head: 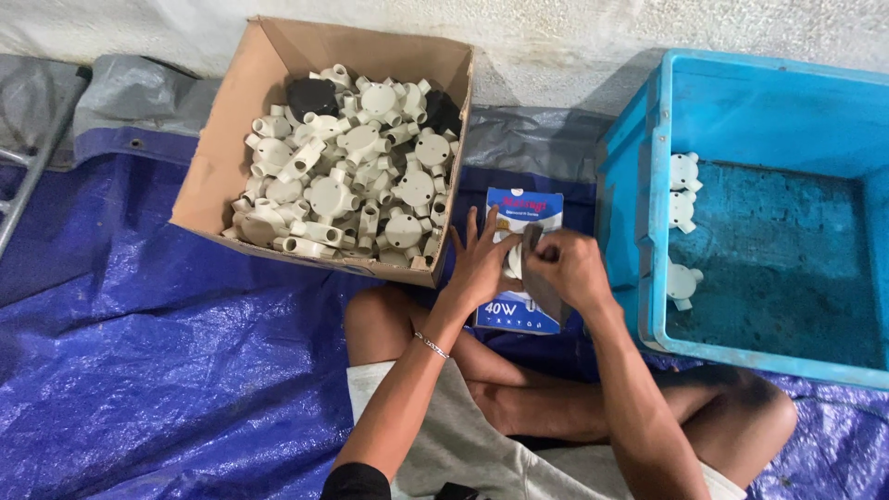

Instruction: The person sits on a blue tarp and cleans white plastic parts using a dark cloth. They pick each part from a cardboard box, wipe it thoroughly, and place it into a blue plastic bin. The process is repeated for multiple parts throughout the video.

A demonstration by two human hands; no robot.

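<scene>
Left hand (482, 264) fingers spread, steadying white fitting (512, 262) | right hand (567, 268) pinching grey sheet (539, 278) against it | cardboard box (222, 176) just left of your hands.

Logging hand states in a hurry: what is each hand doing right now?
Left hand: open, fingers spread, steadying a white plastic fitting.
Right hand: closed, pinching a dark grey abrasive sheet against that fitting.

1. Setting: informal floor-level workshop or sorting area.
2. Evidence: blue tarpaulin (167, 352) as work surface; cardboard box (231, 139) of plastic conduit fittings (352, 185) at 11 o'clock; blue plastic crate (648, 185) at 3 o'clock.
</scene>
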